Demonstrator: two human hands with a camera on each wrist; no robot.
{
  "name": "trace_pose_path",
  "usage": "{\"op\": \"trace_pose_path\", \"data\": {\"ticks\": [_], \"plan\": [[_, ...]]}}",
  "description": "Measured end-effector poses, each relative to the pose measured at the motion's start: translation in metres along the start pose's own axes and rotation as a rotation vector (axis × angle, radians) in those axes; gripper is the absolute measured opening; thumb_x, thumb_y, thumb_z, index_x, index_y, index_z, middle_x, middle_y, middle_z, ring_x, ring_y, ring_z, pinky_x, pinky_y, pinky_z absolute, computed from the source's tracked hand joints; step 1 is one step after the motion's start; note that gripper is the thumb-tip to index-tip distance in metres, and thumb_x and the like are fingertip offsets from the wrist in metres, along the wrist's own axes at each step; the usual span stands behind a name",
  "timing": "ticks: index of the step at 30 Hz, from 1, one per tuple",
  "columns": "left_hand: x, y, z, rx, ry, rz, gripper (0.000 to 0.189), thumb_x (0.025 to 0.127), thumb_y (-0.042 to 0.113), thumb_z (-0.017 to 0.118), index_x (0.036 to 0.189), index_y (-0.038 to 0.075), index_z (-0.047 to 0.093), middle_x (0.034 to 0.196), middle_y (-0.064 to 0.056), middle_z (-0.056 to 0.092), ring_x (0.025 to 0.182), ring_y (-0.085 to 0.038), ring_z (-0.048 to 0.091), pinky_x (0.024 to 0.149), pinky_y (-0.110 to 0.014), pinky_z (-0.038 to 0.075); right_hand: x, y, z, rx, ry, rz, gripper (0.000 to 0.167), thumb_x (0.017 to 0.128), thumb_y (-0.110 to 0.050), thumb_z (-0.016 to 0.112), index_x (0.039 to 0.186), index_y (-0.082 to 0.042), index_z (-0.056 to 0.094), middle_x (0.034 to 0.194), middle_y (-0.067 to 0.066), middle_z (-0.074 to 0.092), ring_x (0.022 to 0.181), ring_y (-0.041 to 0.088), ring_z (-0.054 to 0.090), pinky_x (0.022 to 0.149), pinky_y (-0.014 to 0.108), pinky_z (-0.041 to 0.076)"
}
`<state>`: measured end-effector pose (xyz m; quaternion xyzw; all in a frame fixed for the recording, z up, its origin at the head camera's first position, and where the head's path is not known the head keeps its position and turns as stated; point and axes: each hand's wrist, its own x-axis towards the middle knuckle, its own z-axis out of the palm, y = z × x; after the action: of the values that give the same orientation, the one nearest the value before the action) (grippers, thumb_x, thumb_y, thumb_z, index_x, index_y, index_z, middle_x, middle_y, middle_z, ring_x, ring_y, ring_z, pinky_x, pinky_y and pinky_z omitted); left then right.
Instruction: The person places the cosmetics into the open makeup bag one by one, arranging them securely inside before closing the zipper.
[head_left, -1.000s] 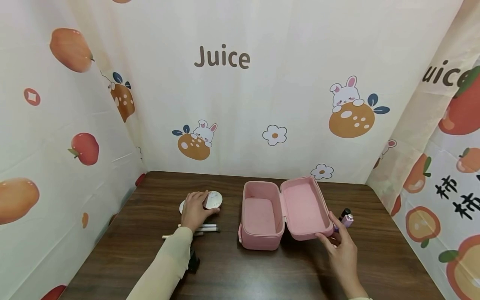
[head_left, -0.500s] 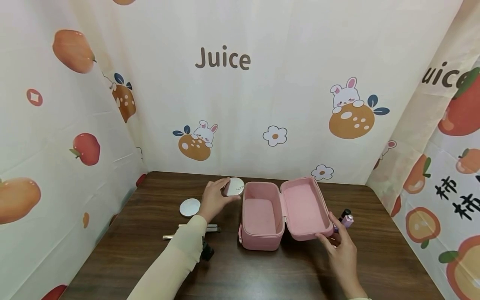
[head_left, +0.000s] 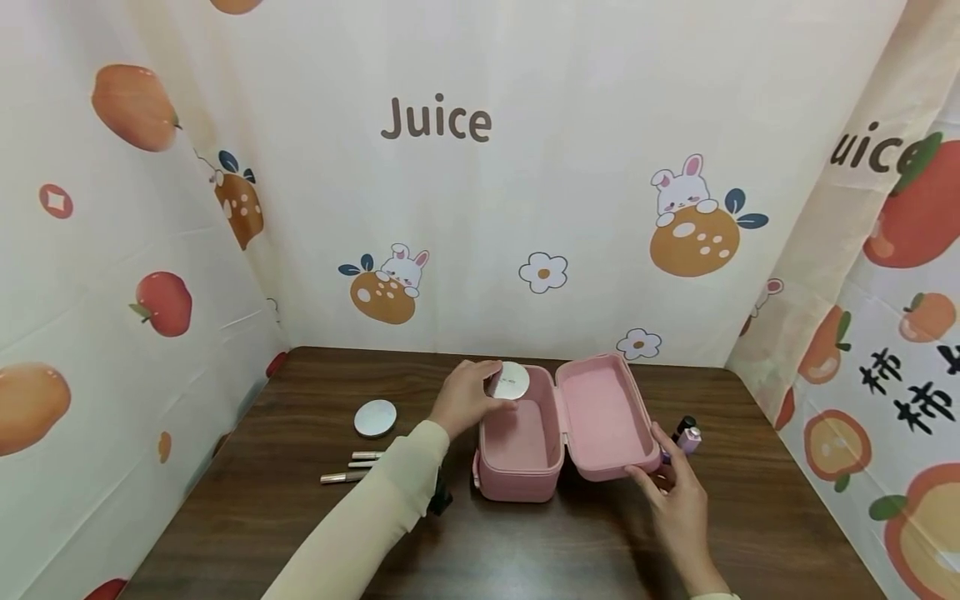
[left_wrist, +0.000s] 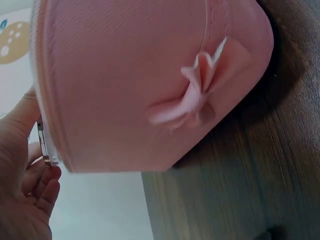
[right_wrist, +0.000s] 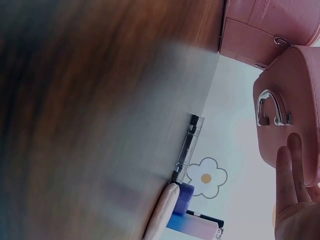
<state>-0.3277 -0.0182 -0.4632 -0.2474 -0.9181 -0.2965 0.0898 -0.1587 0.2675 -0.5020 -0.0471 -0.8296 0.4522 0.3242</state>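
Observation:
In the head view my left hand point(head_left: 467, 398) pinches a round white compact point(head_left: 510, 381) at its edge, above the back left of the open pink case point(head_left: 517, 485). From the left wrist view, the compact's rim point(left_wrist: 44, 145) appears between thumb and fingers beside the case's top edge, and a pink bow point(left_wrist: 197, 100) decorates the case's side. My right hand point(head_left: 677, 496) holds the folded-back lid point(head_left: 607, 408) by its front right corner. Two of its fingers lie along the lid's outer face in the right wrist view, near a metal-ended handle point(right_wrist: 272, 107).
Another round white compact point(head_left: 375, 418) lies at the left of the wooden table point(head_left: 585, 550). Slender sticks point(head_left: 345, 477) lie in front of it, partly behind the left sleeve. Behind the right hand stand a black-capped item point(head_left: 684, 427) and a lilac one point(head_left: 690, 439).
My left hand has picked up one white compact from beside the other and carried it rightward to over the case. My right hand has stayed at the lid.

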Motion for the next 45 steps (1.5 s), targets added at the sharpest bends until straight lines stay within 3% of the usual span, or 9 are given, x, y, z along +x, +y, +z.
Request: {"op": "trace_pose_path", "data": {"ticks": [5, 8, 12, 18, 20, 24, 30, 40, 45], "plan": [[0.005, 0.01, 0.007, 0.09, -0.075, 0.055, 0.069, 0.071, 0.047, 0.086, 0.128, 0.014, 0.067, 0.126, 0.003, 0.067, 0.104, -0.017, 0.059, 0.092, -0.033, 0.05, 0.0, 0.001, 0.001, -0.011, -0.002, 0.004, 0.073, 0.075, 0.009, 0.079, 0.141, -0.012, 0.055, 0.125, 0.018, 0.065, 0.082, -0.02, 0.055, 0.071, 0.004, 0.047], [0.008, 0.015, 0.01, 0.153, -0.128, 0.113, 0.053, 0.07, 0.045, 0.087, 0.108, 0.013, 0.07, 0.108, 0.002, 0.071, 0.097, -0.018, 0.06, 0.086, -0.033, 0.05, 0.001, 0.001, 0.0, -0.014, -0.002, 0.0, 0.074, 0.074, 0.009, 0.079, 0.141, -0.012, 0.055, 0.128, 0.017, 0.064, 0.082, -0.02, 0.055, 0.072, 0.005, 0.047], [0.011, 0.022, 0.014, 0.23, -0.187, 0.169, 0.042, 0.069, 0.043, 0.088, 0.088, 0.014, 0.063, 0.09, 0.003, 0.068, 0.09, -0.018, 0.061, 0.086, -0.034, 0.051, 0.001, 0.001, 0.0, -0.021, 0.002, -0.005, 0.074, 0.074, 0.008, 0.08, 0.14, -0.013, 0.055, 0.131, 0.015, 0.063, 0.082, -0.02, 0.055, 0.072, 0.005, 0.048], [0.015, 0.027, 0.024, 0.328, -0.257, 0.136, 0.041, 0.067, 0.046, 0.088, 0.082, 0.016, 0.063, 0.08, 0.007, 0.063, 0.077, -0.013, 0.059, 0.076, -0.035, 0.053, 0.001, 0.002, 0.001, -0.02, 0.003, -0.007, 0.074, 0.074, 0.008, 0.08, 0.14, -0.013, 0.056, 0.131, 0.015, 0.063, 0.081, -0.02, 0.056, 0.072, 0.005, 0.047], [0.016, 0.029, 0.028, 0.359, -0.269, 0.107, 0.042, 0.067, 0.048, 0.087, 0.088, 0.017, 0.068, 0.083, 0.006, 0.067, 0.081, -0.014, 0.061, 0.075, -0.035, 0.055, 0.001, 0.002, 0.001, -0.018, 0.003, -0.002, 0.074, 0.073, 0.008, 0.08, 0.14, -0.014, 0.056, 0.132, 0.015, 0.063, 0.081, -0.019, 0.056, 0.072, 0.006, 0.048], [0.015, 0.032, 0.034, 0.436, -0.265, 0.074, 0.047, 0.066, 0.051, 0.087, 0.096, 0.017, 0.073, 0.09, 0.004, 0.072, 0.091, -0.017, 0.065, 0.079, -0.037, 0.056, 0.0, 0.001, 0.001, -0.014, 0.004, 0.0, 0.074, 0.073, 0.009, 0.08, 0.14, -0.013, 0.056, 0.13, 0.015, 0.064, 0.081, -0.019, 0.057, 0.072, 0.006, 0.049], [0.014, 0.03, 0.041, 0.519, -0.239, 0.05, 0.042, 0.06, 0.053, 0.088, 0.081, 0.02, 0.073, 0.084, 0.006, 0.072, 0.083, -0.015, 0.062, 0.072, -0.035, 0.057, 0.001, 0.0, 0.002, -0.019, 0.001, -0.01, 0.074, 0.073, 0.009, 0.08, 0.14, -0.012, 0.056, 0.126, 0.017, 0.065, 0.082, -0.02, 0.056, 0.073, 0.004, 0.047], [0.012, 0.033, 0.046, 0.653, -0.271, 0.051, 0.041, 0.055, 0.042, 0.093, 0.091, 0.027, 0.079, 0.091, 0.007, 0.074, 0.085, -0.017, 0.061, 0.071, -0.033, 0.055, 0.0, -0.001, 0.0, -0.019, -0.004, 0.0, 0.074, 0.073, 0.008, 0.08, 0.14, -0.012, 0.056, 0.125, 0.018, 0.065, 0.082, -0.019, 0.056, 0.073, 0.004, 0.047], [0.013, 0.031, 0.051, 0.693, -0.26, 0.053, 0.032, 0.056, 0.033, 0.093, 0.083, 0.026, 0.078, 0.084, 0.008, 0.073, 0.076, -0.013, 0.065, 0.064, -0.029, 0.055, 0.0, 0.0, 0.001, -0.025, -0.007, -0.001, 0.073, 0.074, 0.008, 0.079, 0.14, -0.013, 0.056, 0.129, 0.016, 0.064, 0.083, -0.019, 0.056, 0.073, 0.005, 0.047]]}}
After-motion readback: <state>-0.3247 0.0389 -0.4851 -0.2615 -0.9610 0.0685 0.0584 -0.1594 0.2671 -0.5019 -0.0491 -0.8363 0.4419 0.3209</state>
